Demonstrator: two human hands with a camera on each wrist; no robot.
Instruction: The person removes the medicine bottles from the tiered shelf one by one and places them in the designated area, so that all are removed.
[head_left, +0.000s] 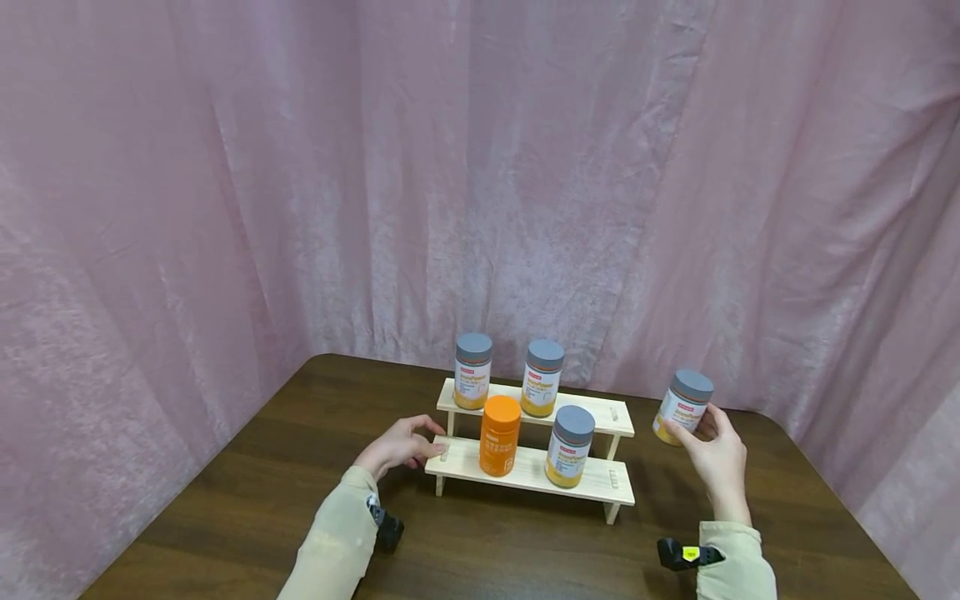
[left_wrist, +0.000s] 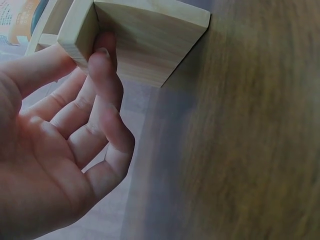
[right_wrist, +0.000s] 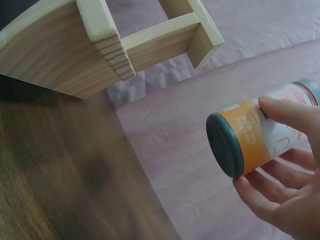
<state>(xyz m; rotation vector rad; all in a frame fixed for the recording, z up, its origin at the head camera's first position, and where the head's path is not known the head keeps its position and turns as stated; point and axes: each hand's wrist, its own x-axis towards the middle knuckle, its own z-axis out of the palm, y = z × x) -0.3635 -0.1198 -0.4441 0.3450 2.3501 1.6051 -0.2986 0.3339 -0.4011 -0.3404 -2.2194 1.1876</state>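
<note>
In the head view a two-tier wooden rack (head_left: pixel 532 464) stands on the table. My left hand (head_left: pixel 401 446) pinches the left end of its lower tier, thumb above and fingertips underneath, which the left wrist view shows close up. Off to the rack's right, my right hand (head_left: pixel 716 458) holds a grey-lidded jar (head_left: pixel 682 408) in the air, slightly tilted. That jar's dark base and orange-and-white label show in the right wrist view. An orange bottle (head_left: pixel 500 437) and a grey-lidded jar (head_left: pixel 570 450) stand on the lower tier. Two similar jars, one left (head_left: pixel 472 375) and one right (head_left: pixel 542 382), occupy the upper tier.
The dark brown wooden table (head_left: pixel 517 554) extends around the rack on every side. Pink curtains (head_left: pixel 480 183) hang behind it and along both sides. A black wrist camera (head_left: pixel 387 529) is strapped at the left sleeve, another (head_left: pixel 677 554) at the right.
</note>
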